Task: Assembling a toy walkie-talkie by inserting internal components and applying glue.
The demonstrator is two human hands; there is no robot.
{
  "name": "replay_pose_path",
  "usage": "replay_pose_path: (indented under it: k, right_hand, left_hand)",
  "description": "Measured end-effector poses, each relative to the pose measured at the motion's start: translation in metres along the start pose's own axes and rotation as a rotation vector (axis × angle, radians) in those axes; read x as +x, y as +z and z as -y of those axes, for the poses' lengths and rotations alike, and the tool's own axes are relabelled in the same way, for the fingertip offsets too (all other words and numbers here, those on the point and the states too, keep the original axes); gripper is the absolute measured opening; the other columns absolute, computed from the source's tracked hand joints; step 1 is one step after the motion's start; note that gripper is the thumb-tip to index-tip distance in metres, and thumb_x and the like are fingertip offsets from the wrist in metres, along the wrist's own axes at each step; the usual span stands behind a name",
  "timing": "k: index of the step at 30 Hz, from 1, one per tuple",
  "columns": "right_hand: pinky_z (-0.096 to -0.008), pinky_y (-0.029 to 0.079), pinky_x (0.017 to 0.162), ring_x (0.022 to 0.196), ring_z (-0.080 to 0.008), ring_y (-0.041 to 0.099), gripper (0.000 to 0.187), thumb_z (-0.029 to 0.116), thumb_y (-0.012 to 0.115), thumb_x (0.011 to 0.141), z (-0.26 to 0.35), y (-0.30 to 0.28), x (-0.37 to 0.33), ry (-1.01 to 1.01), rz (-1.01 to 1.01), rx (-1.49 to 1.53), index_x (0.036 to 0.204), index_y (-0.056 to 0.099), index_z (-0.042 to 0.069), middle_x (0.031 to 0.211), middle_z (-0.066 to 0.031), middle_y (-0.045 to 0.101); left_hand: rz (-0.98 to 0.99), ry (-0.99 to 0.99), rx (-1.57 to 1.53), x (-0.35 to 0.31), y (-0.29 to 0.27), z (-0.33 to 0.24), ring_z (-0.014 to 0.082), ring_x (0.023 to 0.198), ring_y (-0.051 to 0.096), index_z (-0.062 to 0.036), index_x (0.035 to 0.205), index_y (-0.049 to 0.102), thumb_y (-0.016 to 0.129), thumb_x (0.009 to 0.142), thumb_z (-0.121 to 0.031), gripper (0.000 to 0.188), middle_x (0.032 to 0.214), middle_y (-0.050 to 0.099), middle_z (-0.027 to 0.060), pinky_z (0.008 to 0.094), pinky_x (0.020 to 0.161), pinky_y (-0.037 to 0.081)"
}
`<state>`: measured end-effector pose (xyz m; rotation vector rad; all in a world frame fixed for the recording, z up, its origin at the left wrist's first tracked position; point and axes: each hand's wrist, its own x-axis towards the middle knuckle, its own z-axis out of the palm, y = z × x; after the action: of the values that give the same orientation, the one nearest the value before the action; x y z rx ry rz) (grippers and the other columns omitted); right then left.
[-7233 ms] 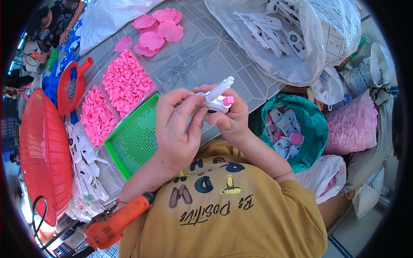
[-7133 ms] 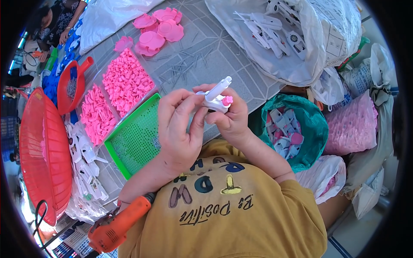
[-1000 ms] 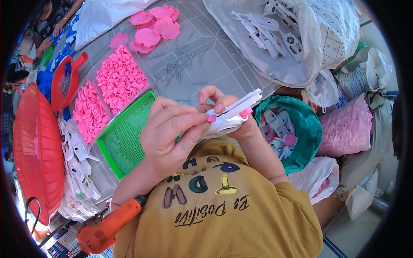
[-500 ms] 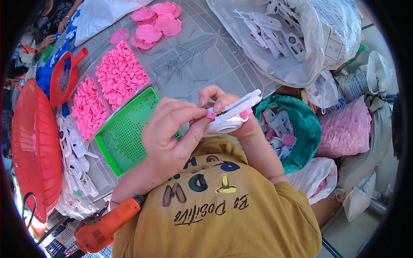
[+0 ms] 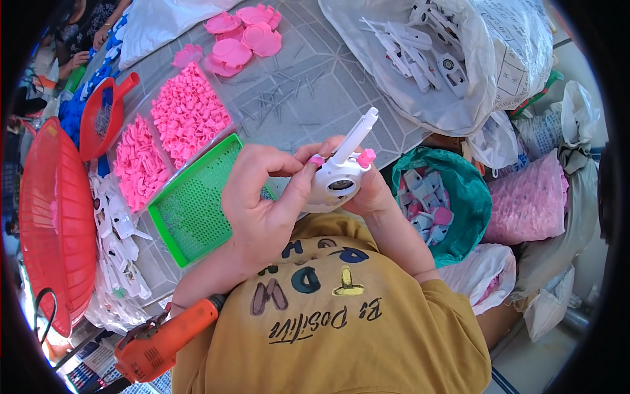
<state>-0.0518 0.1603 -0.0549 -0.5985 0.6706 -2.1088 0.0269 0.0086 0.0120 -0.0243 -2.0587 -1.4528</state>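
Note:
A white plastic piece (image 5: 325, 195) with a long slim stem and a round, dark-centred opening is held above my lap. My right hand (image 5: 373, 194) is closed around its far and right side, partly hidden by it. From the other side my left hand (image 5: 259, 194) pinches with thumb and fingertips at a small pink part (image 5: 316, 160) on the piece's left edge. The stem points up and away to the right. A pink knob (image 5: 366, 157) sticks out beside the stem's base.
A green perforated tray (image 5: 190, 217) and a clear box of small pink parts (image 5: 190, 111) lie left. Nails (image 5: 275, 98) and pink discs (image 5: 233, 49) are beyond. Bags of white parts (image 5: 420, 52), (image 5: 443, 203) stand right. An orange power drill (image 5: 164, 345) is near my left elbow.
The white piece has turned in my hands: its stem points more steeply away and its round opening now shows. My left fingers stay at the small pink part.

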Motion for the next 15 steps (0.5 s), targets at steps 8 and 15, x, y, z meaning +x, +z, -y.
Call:
replay_pose_path:
  k: [8,15]
  right_hand:
    - [-0.0483,0.053,0.090,0.108,-0.0332,0.061,0.075,0.072,0.066,0.080,-0.001,0.007,0.001,-0.003,-0.097,0.014,0.124,0.051,0.013,0.121,-0.0204,0.058]
    - [-0.0485,0.054,0.088,0.104,-0.0337,0.063,0.081,0.079,0.057,0.080,-0.001,0.007,0.005,0.016,-0.104,0.027,0.124,0.049,0.012,0.114,-0.0186,0.062]
  left_hand:
    - [0.004,0.158,0.069,0.005,0.002,-0.008,0.0173,0.071,0.058,-0.0018,0.088,0.064,0.076,0.075,0.006,0.019,0.080,0.061,0.0069,0.0285,0.058,0.046]
    - [0.070,0.109,0.082,0.003,-0.001,0.001,0.0162,0.074,0.056,-0.0022,0.100,0.069,0.080,0.076,-0.002,0.027,0.093,0.060,0.0082,0.0279,0.063,0.046]
